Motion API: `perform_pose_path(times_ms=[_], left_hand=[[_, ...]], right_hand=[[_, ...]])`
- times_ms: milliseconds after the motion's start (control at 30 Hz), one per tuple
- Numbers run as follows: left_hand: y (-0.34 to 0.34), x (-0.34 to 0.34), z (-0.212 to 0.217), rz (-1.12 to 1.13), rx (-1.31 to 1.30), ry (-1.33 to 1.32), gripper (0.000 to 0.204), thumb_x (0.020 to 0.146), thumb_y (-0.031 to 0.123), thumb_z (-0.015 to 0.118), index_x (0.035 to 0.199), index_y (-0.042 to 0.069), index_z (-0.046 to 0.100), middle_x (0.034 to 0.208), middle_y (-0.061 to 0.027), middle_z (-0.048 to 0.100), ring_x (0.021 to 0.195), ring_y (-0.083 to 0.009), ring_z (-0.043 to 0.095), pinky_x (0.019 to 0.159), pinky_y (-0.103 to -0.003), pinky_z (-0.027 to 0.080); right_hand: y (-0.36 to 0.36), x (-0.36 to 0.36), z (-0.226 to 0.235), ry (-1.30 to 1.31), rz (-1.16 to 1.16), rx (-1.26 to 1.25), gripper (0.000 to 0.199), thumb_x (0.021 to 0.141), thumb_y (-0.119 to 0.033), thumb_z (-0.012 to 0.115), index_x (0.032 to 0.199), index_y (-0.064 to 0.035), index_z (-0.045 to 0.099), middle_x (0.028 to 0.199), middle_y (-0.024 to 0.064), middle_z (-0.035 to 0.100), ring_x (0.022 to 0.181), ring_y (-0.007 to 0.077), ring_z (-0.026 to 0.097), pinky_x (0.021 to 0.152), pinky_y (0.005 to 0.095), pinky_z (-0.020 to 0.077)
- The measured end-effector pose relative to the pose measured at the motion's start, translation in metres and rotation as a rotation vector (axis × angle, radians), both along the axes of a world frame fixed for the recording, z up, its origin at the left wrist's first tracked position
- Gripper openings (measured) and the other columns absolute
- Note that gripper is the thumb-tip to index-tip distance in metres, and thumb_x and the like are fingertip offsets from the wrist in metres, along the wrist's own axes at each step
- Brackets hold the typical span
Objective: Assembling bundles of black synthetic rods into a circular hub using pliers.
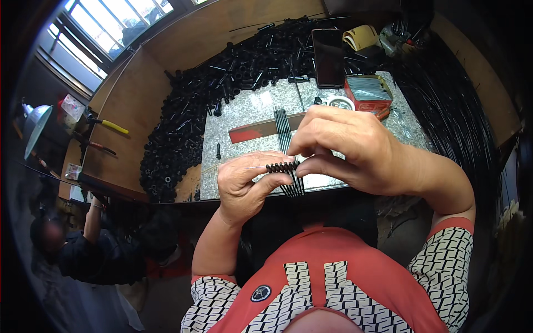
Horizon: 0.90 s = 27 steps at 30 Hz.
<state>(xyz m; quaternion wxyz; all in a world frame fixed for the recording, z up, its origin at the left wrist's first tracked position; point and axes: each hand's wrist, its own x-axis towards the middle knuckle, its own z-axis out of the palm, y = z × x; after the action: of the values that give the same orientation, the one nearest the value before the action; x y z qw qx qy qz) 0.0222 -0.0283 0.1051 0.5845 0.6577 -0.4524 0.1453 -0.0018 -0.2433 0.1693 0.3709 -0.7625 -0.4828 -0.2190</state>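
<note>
My left hand [243, 180] is closed, its thumb and fingers holding a row of thin black rods [283, 126] lying side by side. Across the rods, by the left thumb, runs a line of small dark knobbed pieces [281, 167]. A fine light wire or needle [256, 167] sticks out from its left end. At the right end of this line my right hand [355, 147] pinches with thumb and fingers; whatever lies between those fingertips is too small to make out. The rods' far ends rest across a flat red and brown bar [250, 133].
The speckled stone slab [222, 127] bears a red box of thin pale rods [369, 91], a white ring-shaped roll [340, 101] and a dark phone [328, 58]. Black tubular parts [183, 122] heap around it. Long black rods [444, 94] lie right. A person [91, 250] is lower left.
</note>
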Motion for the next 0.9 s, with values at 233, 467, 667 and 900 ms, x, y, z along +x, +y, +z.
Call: perform_pose_path(times_ms=[233,467,667,900], left_hand=[[-0.002,-0.01,0.006,0.044,0.151,-0.004,0.015,0.073,0.006,0.074,0.084,-0.002,0.069,0.081,-0.0116,0.07,0.078,-0.0252,0.07,0.07,-0.029,0.054],[0.006,0.001,-0.059,0.104,0.405,-0.051,0.062,0.064,0.033,0.081,0.113,0.0,0.06,0.116,-0.0178,0.061,0.113,-0.0343,0.056,0.094,-0.042,0.046],[0.0,0.009,-0.097,0.076,0.903,-0.213,0.089,0.06,0.054,0.077,0.125,0.0,0.048,0.14,-0.0201,0.038,0.135,-0.039,0.029,0.108,-0.053,0.026],[-0.007,0.01,-0.051,0.164,0.677,-0.186,0.076,0.064,0.039,0.081,0.122,0.001,0.05,0.134,-0.0183,0.045,0.129,-0.0388,0.038,0.105,-0.053,0.03]], right_hand=[[0.014,-0.002,-0.001,0.077,0.036,-0.025,0.023,0.076,-0.004,0.071,0.096,0.0002,0.062,0.083,0.0108,0.058,0.072,0.0235,0.058,0.06,0.0303,0.0461],[0.013,-0.006,0.005,0.086,0.006,-0.117,0.018,0.076,-0.002,0.07,0.093,-0.0002,0.063,0.078,0.0097,0.055,0.068,0.0226,0.057,0.057,0.0312,0.0459],[0.01,-0.007,0.024,0.047,-0.021,-0.091,0.016,0.075,-0.003,0.072,0.089,0.0003,0.063,0.078,0.0104,0.056,0.064,0.0215,0.058,0.055,0.0305,0.0464],[0.014,-0.021,0.096,0.028,-0.254,-0.012,0.011,0.085,-0.006,0.064,0.095,-0.0018,0.065,0.082,0.003,0.061,0.07,0.0076,0.056,0.061,0.0227,0.0444]])
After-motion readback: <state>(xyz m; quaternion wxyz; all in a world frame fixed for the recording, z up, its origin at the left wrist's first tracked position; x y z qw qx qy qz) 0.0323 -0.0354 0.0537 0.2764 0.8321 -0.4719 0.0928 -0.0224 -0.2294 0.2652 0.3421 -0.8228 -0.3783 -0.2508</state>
